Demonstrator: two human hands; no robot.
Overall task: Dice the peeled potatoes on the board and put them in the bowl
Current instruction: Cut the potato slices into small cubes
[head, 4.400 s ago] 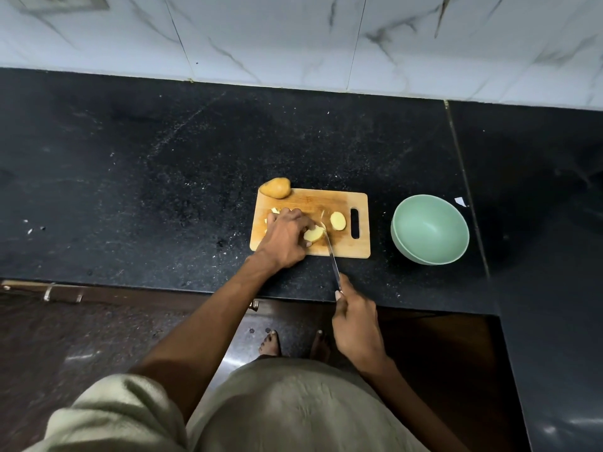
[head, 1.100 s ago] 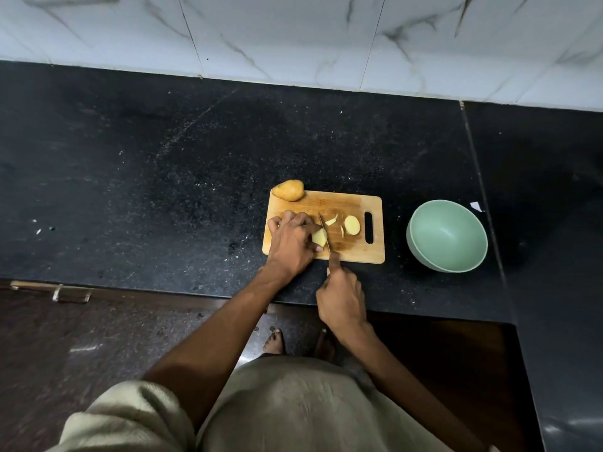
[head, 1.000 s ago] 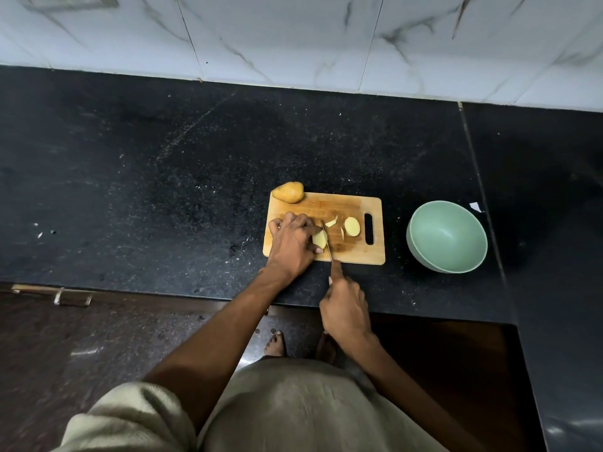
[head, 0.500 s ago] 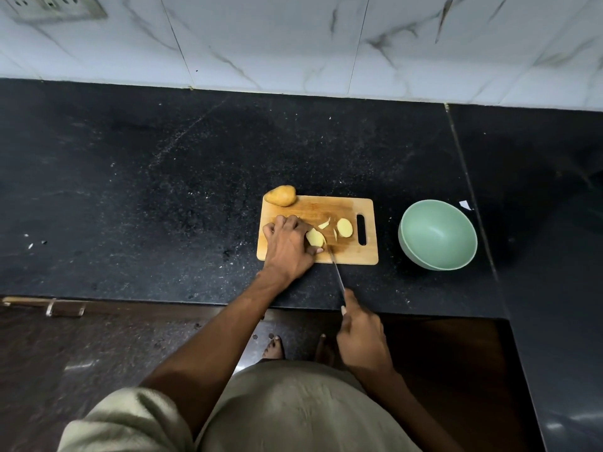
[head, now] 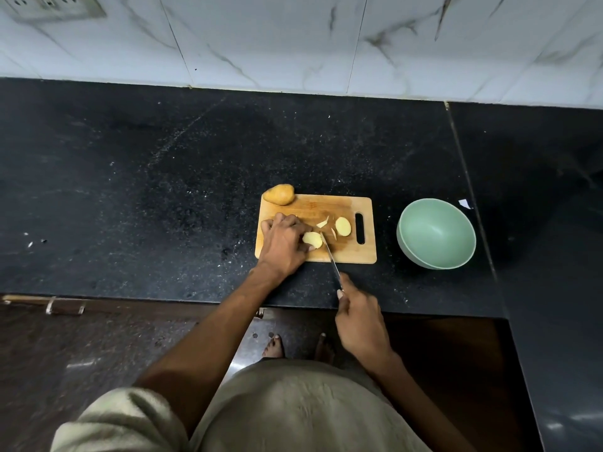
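Potato piece [head: 312, 240], pale and peeled, on the wooden cutting board [head: 346, 256] just right of frame centre, pinned from the left by the left hand [head: 283, 243] with fingers curled over and around it. Knife [head: 331, 258] blade at the piece's right edge, tip on the board, running down and right across the board's near edge to the right hand [head: 359, 316], wrapped around the handle with the forefinger stretched along the spine. Right of the blade, an oval slice [head: 343, 226] flat on the board beside the slotted handle hole, plus two thin slivers [head: 323, 222] between slice and held piece. Whole potato [head: 279, 194] at the board's upper-left corner, partly overhanging the edge onto the black counter [head: 163, 190]. Green bowl [head: 436, 233] right of the board, well apart from it, nothing visible inside. Small white scrap [head: 464, 203] just beyond the bowl's upper right rim. White marble-veined tiles [head: 293, 40] across the top of the frame, a switch plate [head: 49, 6] at upper left. Bare toes and pale clothing at the lower centre.
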